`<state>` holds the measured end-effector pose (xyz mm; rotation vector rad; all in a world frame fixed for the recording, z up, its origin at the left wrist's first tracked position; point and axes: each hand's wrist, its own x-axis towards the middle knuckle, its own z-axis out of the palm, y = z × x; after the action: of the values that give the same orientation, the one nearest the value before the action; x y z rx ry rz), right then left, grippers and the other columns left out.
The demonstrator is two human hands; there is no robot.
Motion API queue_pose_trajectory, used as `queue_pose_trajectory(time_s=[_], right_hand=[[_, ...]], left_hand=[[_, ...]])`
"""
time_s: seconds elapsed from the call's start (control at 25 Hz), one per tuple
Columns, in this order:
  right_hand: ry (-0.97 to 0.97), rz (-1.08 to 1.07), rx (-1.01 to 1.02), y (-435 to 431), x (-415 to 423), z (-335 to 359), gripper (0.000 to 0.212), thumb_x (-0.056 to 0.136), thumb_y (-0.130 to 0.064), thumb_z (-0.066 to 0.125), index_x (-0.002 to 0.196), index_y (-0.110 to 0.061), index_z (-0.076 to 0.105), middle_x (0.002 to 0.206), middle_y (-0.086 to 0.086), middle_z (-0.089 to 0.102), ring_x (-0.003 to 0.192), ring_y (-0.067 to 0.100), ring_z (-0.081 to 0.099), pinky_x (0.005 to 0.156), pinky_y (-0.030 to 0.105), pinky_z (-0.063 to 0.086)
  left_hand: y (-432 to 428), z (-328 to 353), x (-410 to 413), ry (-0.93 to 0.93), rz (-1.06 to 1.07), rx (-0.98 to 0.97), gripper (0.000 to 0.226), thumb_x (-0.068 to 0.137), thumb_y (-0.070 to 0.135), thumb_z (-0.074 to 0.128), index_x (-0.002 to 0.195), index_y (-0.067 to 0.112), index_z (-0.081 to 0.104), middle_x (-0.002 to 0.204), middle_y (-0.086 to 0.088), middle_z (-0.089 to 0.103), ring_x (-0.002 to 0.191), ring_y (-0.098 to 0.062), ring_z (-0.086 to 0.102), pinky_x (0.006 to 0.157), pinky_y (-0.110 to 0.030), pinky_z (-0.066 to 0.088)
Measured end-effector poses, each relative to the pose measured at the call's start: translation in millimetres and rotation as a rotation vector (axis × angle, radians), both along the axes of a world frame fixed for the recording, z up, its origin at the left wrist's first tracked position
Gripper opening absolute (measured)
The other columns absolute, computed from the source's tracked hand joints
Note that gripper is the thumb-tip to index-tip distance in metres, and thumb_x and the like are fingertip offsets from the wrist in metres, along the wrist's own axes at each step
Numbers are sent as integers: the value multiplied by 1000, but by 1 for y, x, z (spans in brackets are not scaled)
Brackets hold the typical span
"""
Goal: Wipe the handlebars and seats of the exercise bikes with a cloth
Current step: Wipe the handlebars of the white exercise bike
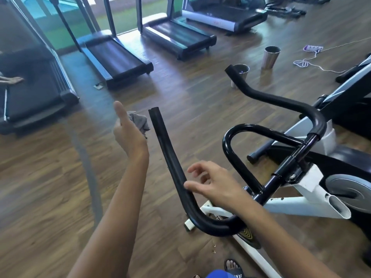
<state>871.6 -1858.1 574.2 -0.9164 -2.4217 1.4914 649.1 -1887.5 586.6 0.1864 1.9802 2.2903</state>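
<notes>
**Left forearm** (108,221): bare, rising from the lower edge toward the middle of the view, wrist straight.

**Left grip** (130,135): seen from the back, with the thumb straight and pointing up. The fingers are curled round a bunched grey cloth (140,122), which shows past the far side of the palm.

**Right forearm** (281,231): bare, entering from the lower right and running up and left.

**Right grip** (214,187): back turned upward, fingers loosely curled and spread, holding nothing. The thumb is straight and points left, its tip at the bar (170,157); whether it touches cannot be told.

The two grips are apart, the left higher in view.
</notes>
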Motion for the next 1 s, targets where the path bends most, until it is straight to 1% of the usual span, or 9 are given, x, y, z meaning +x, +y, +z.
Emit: queue_pose_trajectory(time_s=[0.08, 0.16, 0.32, 0.48, 0.6, 0.68, 0.76, 0.84, 1.0], right_hand=[[152, -106, -51, 10, 3, 15, 32, 84, -41, 76, 113, -33, 65, 111, -15, 63, 97, -1, 60, 85, 15, 51], [324, -221, -88, 18, 4, 29, 41, 84, -44, 74, 120, -35, 60, 120, -15, 60, 106, -6, 57, 88, 12, 47], [551, -343, -241, 38, 13, 51, 68, 80, -55, 72, 140, -37, 45, 139, -12, 50, 124, 1, 54, 101, 25, 48], [615, -385, -497, 69, 38, 54, 79, 71, -39, 84, 141, -29, 48, 136, 0, 57, 115, 11, 66, 96, 28, 54], [656, -349, -820, 85, 60, 51, 36, 78, -13, 79, 113, -10, 71, 113, 20, 70, 102, 29, 71, 90, 39, 59], [647, -301, -951, 94, 73, 48, 33, 72, -13, 83, 103, -5, 77, 111, 25, 70, 102, 34, 71, 89, 39, 59], [685, -259, -1025, 103, 84, 44, 52, 67, -14, 90, 115, -4, 73, 121, 27, 67, 111, 36, 67, 92, 41, 57], [730, -261, -1058, 111, 90, 43, 51, 77, -5, 78, 127, -5, 66, 129, 28, 62, 118, 37, 64, 94, 43, 56], [781, -406, -985, 104, 83, 43, 40, 85, 10, 59, 122, -2, 68, 124, 30, 64, 112, 38, 66, 88, 41, 59]], left_hand=[[-7, 34, 33, 24, -148, 99, 68, 97, 64, 40, 48, 20, 56, 54, -8, 54, 48, -25, 53, 46, -30, 43], [-6, 55, 63, -41, -519, 30, 60, 91, 65, 46, 59, 17, 62, 56, -5, 59, 49, -21, 56, 53, -31, 49], [23, 55, 117, -318, -994, 102, 8, 90, 9, 61, 96, 3, 61, 81, -12, 66, 74, -25, 62, 64, -32, 53], [53, 38, 145, -348, -1087, 117, 8, 88, 0, 64, 96, -1, 66, 85, -17, 68, 74, -24, 67, 69, -33, 58], [68, 33, 153, -317, -1162, 23, 12, 82, 7, 75, 92, 0, 73, 88, -19, 70, 75, -25, 69, 75, -35, 60], [77, 30, 157, -372, -1213, -7, 25, 74, 9, 80, 95, -2, 73, 92, -22, 69, 77, -27, 69, 80, -36, 59], [87, 31, 157, -453, -1287, -16, 33, 76, 7, 80, 103, -8, 70, 100, -25, 67, 82, -28, 68, 86, -37, 58], [98, 29, 154, -487, -1394, -19, 41, 81, 10, 74, 112, -14, 64, 108, -28, 64, 89, -31, 67, 90, -38, 57], [114, 34, 135, -276, -1592, -121, 31, 88, 13, 72, 109, -10, 69, 102, -21, 70, 90, -26, 68, 88, -34, 56]])
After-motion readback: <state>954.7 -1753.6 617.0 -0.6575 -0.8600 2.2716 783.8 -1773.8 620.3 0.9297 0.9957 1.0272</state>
